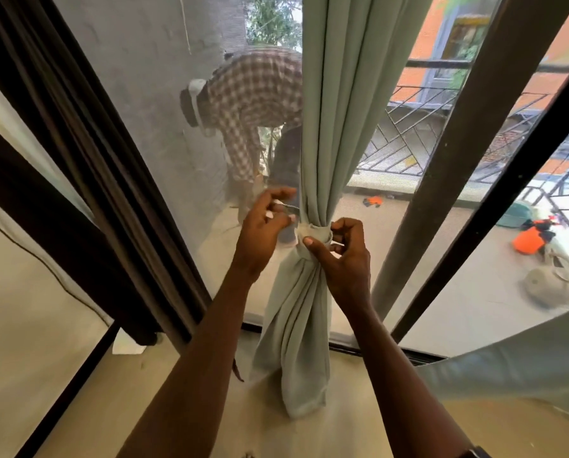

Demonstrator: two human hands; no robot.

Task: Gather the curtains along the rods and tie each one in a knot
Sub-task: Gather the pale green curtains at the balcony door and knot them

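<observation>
A pale green curtain (336, 110) hangs gathered in the middle of the window. It is wound into a knot (314, 233) at mid height, and its tail (296, 342) drops to the sill. My right hand (345, 259) pinches the knot, thumb on the front and index finger curled over its right side. My left hand (266, 226) hovers at the knot's left with fingers loosely curled, the fingertips just at the fabric and holding nothing.
A dark brown curtain (78, 133) hangs bunched at the left. A brown window post (455, 166) stands right of the knot. More pale green cloth (524, 375) lies at the lower right. Outside the mesh, a person in a check shirt (250, 94) bends over on the balcony.
</observation>
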